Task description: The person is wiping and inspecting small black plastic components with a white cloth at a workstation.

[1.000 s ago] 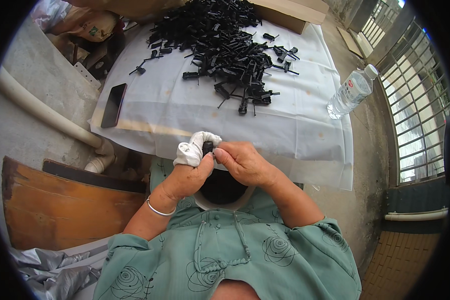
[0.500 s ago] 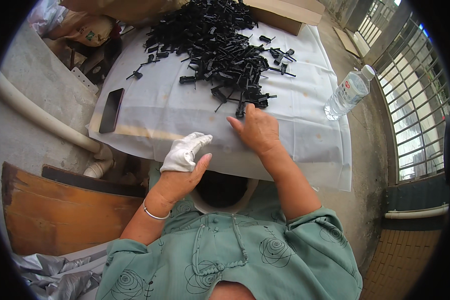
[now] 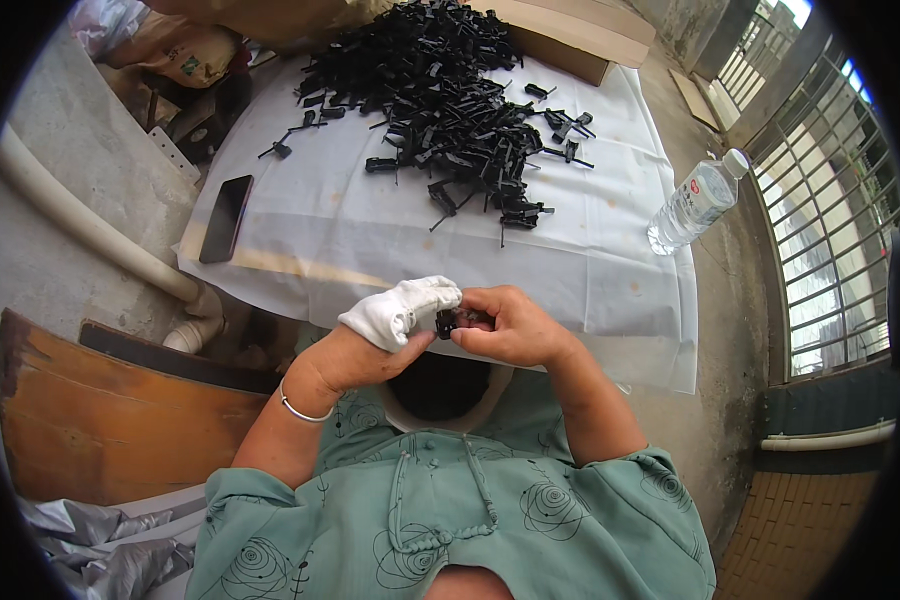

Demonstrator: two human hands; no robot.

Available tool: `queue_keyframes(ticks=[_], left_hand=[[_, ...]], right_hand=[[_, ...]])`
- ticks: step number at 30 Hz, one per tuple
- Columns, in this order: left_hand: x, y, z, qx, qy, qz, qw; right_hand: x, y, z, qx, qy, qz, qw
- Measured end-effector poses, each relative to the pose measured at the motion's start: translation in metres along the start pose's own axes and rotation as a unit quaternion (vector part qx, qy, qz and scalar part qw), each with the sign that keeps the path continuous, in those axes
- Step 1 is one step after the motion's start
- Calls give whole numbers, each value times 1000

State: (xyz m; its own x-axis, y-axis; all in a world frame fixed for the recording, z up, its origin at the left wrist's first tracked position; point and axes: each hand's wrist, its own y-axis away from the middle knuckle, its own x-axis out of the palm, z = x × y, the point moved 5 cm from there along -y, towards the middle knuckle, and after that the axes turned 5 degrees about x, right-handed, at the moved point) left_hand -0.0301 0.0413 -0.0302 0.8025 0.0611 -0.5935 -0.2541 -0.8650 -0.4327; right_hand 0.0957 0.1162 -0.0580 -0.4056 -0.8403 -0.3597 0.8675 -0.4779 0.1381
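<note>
Between my two hands, just over the near edge of the table, is a small black plastic part point(image 3: 446, 323). My left hand point(image 3: 395, 316), in a white glove that leaves the thumb bare, closes on one side of it. From the other side the bare fingers and thumb of my right hand point(image 3: 510, 325) pinch it. Fingers cover much of the part. Farther up the white-covered table lies a big heap of similar black plastic parts point(image 3: 440, 90), with several strays around its edges. Below my hands, a pale round container point(image 3: 400, 408) shows a dark inside.
A dark phone point(image 3: 227, 220) lies at the table's left edge. On the right stands a clear water bottle point(image 3: 695, 203), tilted in view. An open cardboard box point(image 3: 570, 60) sits at the back right. A wooden board point(image 3: 120, 410) and a pale pipe point(image 3: 100, 225) are at left.
My right hand has drawn back from the heap's near edge with a black part. My left hand has moved slightly right, and both hands now meet at the part.
</note>
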Motion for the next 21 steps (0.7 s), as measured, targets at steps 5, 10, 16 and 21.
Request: queue_keyframes(ticks=[5,10,16,21], left_hand=[[14,11,10,-35,-43,-19,998],[-6,18,14,-147,-27,-157,976],[-11,21,11,-169,36,-135,976],[-1,34,24,-251,242,-172,921]], right_hand=[[23,-9,-18,-46,-193,-38,979],[-8,-1,9,-53,67,-161,983],[-144,-72,-12,38,292,-461,837],[-110,-111,-11,124,324,-277,896]])
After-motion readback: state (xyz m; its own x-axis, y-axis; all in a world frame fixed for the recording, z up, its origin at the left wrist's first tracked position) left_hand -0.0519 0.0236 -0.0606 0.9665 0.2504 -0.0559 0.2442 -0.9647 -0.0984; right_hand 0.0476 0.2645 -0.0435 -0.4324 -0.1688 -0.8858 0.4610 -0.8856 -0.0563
